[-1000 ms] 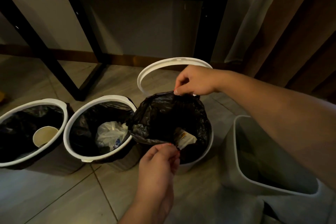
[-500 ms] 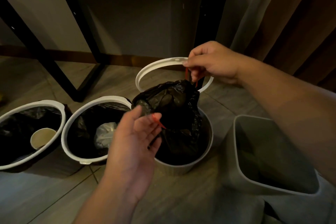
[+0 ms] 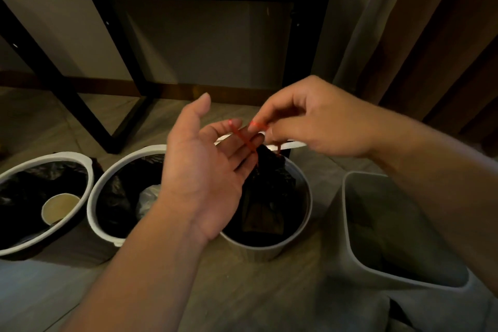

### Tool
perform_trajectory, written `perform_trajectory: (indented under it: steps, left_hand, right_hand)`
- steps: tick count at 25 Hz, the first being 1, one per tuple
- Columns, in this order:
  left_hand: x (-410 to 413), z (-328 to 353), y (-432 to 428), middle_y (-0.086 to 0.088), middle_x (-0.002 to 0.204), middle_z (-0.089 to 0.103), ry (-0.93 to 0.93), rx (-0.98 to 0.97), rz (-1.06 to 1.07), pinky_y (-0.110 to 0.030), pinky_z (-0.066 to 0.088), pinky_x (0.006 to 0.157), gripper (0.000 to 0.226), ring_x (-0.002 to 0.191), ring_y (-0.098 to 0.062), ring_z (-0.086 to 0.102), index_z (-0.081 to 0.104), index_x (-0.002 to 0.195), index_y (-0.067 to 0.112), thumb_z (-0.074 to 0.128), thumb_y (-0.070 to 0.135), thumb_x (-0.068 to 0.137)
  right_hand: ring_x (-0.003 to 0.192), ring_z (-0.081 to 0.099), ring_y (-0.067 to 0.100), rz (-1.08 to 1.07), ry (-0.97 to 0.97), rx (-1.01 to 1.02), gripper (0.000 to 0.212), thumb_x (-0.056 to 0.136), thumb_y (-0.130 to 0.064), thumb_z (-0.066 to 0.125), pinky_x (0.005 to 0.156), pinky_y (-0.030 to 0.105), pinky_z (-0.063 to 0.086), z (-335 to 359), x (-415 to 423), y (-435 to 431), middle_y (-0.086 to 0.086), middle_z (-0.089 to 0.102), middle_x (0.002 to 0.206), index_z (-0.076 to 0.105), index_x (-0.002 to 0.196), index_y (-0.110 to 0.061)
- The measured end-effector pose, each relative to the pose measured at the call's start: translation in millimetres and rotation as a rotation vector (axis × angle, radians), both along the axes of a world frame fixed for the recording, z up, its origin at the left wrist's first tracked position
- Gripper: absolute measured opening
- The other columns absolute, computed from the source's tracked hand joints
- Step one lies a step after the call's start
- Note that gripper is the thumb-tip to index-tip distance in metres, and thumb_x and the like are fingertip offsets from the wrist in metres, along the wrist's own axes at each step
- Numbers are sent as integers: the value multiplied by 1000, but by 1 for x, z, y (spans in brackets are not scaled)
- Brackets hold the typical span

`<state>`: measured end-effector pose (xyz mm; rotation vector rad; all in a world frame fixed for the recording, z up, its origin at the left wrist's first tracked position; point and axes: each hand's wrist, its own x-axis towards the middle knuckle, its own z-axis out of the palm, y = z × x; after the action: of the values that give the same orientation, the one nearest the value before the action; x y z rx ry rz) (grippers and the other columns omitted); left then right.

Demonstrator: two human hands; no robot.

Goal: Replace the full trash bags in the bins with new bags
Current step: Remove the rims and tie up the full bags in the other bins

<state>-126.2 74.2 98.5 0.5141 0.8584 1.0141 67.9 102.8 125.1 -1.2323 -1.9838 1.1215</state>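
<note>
Right hand [image 3: 318,118] pinching a thin red drawstring [image 3: 244,139] over the round white plastic bin [image 3: 258,252], left hand [image 3: 204,175] fingers loosely spread.

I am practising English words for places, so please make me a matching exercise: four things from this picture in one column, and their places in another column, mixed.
1 paper cup
2 red drawstring
3 white plastic wad
4 square bin

A farthest right
B in the leftmost round bin
C pinched by the right hand, lying over the left hand
D in the second round bin from the left

Pairs: 1-B, 2-C, 3-D, 4-A
</note>
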Motion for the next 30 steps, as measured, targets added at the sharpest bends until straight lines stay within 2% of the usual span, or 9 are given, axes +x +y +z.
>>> perform_trajectory:
  steps: [2,5,8,12,17,20,22,27,30]
  left_hand:
    - [-7,-1,-3,-8,107,78,-22,-38,19,-45,48,102,48,104,-27,75,61,112,14,58,58,93]
    - [-18,-7,-15,-6,95,75,43,-44,34,-43,49,95,44,91,-25,77,64,109,14,63,53,91]
    - [-26,-14,-28,-9,92,73,135,0,-11,-43,51,89,44,87,-27,75,66,102,14,64,55,87]
    - [-37,-12,-28,-16,98,76,202,48,-115,-46,57,82,52,84,-31,74,63,94,14,56,65,90]
    - [-43,7,-12,-24,103,76,377,169,-323,-44,63,76,65,81,-33,73,64,101,10,50,73,89]
    - [-43,17,-5,-23,104,78,427,209,-355,-43,62,75,70,81,-32,75,58,118,9,49,73,90]
    - [-43,23,-3,-22,104,79,427,224,-324,-42,62,72,71,82,-34,77,52,130,12,52,71,90]
    - [-45,41,3,-20,104,80,449,300,-255,-44,63,71,64,90,-37,79,50,135,18,48,69,97]
    - [-45,49,7,-16,109,80,455,357,-241,-47,63,74,60,99,-35,79,53,135,20,48,68,98]
  right_hand:
    - [104,74,2,18,-49,39,32,88,-10,65,95,25,59,-13,1,-22,-15,80,102,81,104,-33]
    - [94,75,3,-199,-115,70,34,89,-10,58,87,38,63,-43,14,-35,-15,78,96,81,97,-35]
    - [92,76,5,-286,-95,46,40,96,1,60,86,43,65,-65,19,-30,-10,79,96,73,104,-36]
    - [108,71,-1,-90,-44,-6,38,91,-16,71,91,35,63,-81,4,-36,-20,74,115,67,117,-43]
    - [124,57,1,183,-130,65,73,74,-45,93,105,32,51,-95,-35,-24,-22,62,130,55,136,-39]
    - [112,53,-8,155,-286,101,62,76,-64,83,101,20,47,-109,-47,-9,-28,60,120,60,129,-43]
    - [104,52,-18,138,-311,97,52,81,-67,78,92,4,40,-121,-50,-6,-32,60,109,62,125,-43]
    - [101,62,-9,57,-207,8,40,85,-49,84,81,4,43,-140,-46,-1,-13,74,106,72,117,-30]
    - [97,55,-26,-10,-196,-34,34,87,-41,85,83,-3,37,-147,-46,-1,-35,66,102,67,117,-44]
